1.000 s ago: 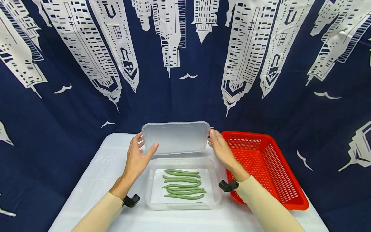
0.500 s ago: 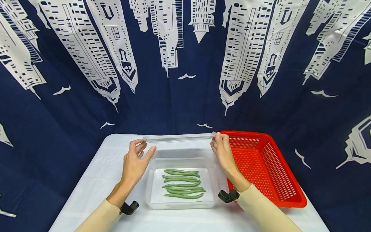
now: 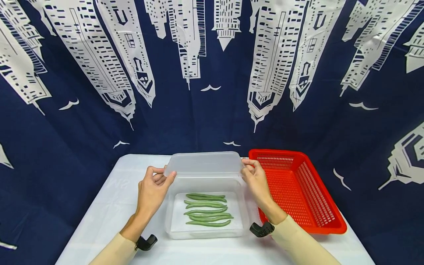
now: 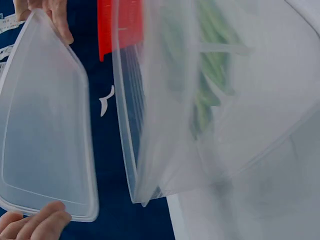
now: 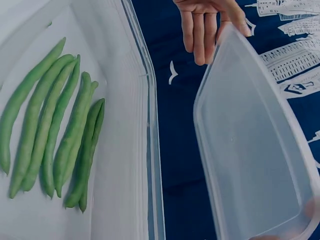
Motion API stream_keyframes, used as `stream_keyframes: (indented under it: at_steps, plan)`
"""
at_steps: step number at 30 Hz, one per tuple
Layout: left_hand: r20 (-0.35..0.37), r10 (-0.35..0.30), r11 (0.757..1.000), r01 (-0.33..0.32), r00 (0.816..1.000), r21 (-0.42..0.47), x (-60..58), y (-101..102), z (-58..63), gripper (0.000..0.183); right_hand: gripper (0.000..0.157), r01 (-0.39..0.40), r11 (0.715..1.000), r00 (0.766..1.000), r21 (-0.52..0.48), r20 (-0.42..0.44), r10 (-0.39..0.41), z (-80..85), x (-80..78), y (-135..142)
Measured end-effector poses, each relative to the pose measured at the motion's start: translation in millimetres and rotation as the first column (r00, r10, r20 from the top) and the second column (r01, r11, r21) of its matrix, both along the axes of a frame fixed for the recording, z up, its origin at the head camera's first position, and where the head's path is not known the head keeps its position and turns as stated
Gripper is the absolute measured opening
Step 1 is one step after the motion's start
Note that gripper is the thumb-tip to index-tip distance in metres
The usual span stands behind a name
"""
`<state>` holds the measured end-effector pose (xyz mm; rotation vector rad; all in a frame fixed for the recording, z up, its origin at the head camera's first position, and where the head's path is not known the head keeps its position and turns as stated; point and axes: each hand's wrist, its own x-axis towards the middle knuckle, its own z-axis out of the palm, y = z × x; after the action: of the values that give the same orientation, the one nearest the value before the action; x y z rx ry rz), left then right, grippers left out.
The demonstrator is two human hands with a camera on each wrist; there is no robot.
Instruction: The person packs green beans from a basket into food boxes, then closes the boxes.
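Observation:
Both hands hold a translucent plastic lid (image 3: 205, 164) by its two short ends, tilted above the far side of a clear plastic container (image 3: 207, 235). My left hand (image 3: 153, 189) pinches the lid's left end between thumb and fingers. At the right end my right hand (image 3: 257, 184) grips the edge, thumb and fingers bent about the corner. Several green beans (image 3: 208, 210) lie side by side on the container's floor. The right wrist view shows the beans (image 5: 55, 125) close up, with the lid (image 5: 250, 135) apart from the container's rim.
A red plastic basket (image 3: 331, 230) with slotted walls stands to the right of the container, near my right forearm. Everything rests on a white-covered table (image 3: 109, 206). Behind hangs a dark blue cloth (image 3: 192, 121) printed with white buildings and birds.
The lid has swung from facing me, through edge-on, to leaning with its near edge lower and closer to the container. Both hands have come slightly nearer with it. The beans stay put.

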<state>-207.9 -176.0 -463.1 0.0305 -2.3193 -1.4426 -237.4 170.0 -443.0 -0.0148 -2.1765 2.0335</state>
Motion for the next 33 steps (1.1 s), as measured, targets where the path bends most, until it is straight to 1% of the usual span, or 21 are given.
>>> stream_keyframes:
  at_steps: [3,5,9,12,14,17,20,25,28,31,33]
  plan:
    - [-0.001,-0.011,1.000,0.011,1.000,0.005,2.1,-2,-4.4,0.054,0.057,-0.021,0.999,1.000,0.044,-0.005,0.021,-1.2,1.5,1]
    - [0.007,-0.023,1.000,0.023,1.000,0.008,4.0,-4,-7.2,0.055,0.062,-0.034,0.997,0.999,0.074,-0.008,0.034,-1.9,3.2,3]
    - [0.032,-0.073,0.997,0.072,0.997,0.010,9.2,-8,-11.6,0.061,0.065,-0.070,0.993,0.998,0.093,0.004,0.070,-3.2,9.2,6]
    - [0.050,-0.111,0.994,0.111,0.993,0.007,15.0,-11,-14.5,0.067,0.068,-0.105,0.982,0.994,0.154,0.005,0.106,-4.3,15.6,9]
    - [0.062,-0.129,0.992,0.129,0.990,0.007,18.9,-13,-16.6,0.070,0.070,-0.127,0.968,0.992,0.217,0.006,0.128,-5.7,20.1,10]
    - [0.088,-0.149,0.989,0.149,0.985,0.004,26.2,-16,-20.8,0.074,0.074,-0.161,0.938,0.987,0.307,0.022,0.162,-8.6,26.9,14]
    - [0.109,-0.172,0.985,0.172,0.979,0.006,34.6,-18,-24.4,0.077,0.076,-0.195,0.912,0.981,0.362,0.052,0.189,-11.5,34.8,17]
    - [0.119,-0.185,0.982,0.187,0.976,-0.013,49.4,-20,-29.5,0.079,0.070,-0.231,0.877,0.972,0.420,0.067,0.224,-15.0,47.8,21]
    - [0.116,-0.180,0.981,0.187,0.977,-0.053,58.3,-20,-33.7,0.079,0.069,-0.249,0.860,0.968,0.446,0.075,0.241,-18.8,54.6,22]
    - [0.098,-0.170,0.976,0.181,0.980,-0.118,66.1,-19,-39.1,0.079,0.071,-0.274,0.841,0.961,0.467,0.105,0.255,-23.2,61.7,22]
    - [0.082,-0.160,0.969,0.173,0.984,-0.178,70.4,-19,-42.7,0.078,0.071,-0.288,0.828,0.957,0.481,0.122,0.263,-26.0,65.7,22]
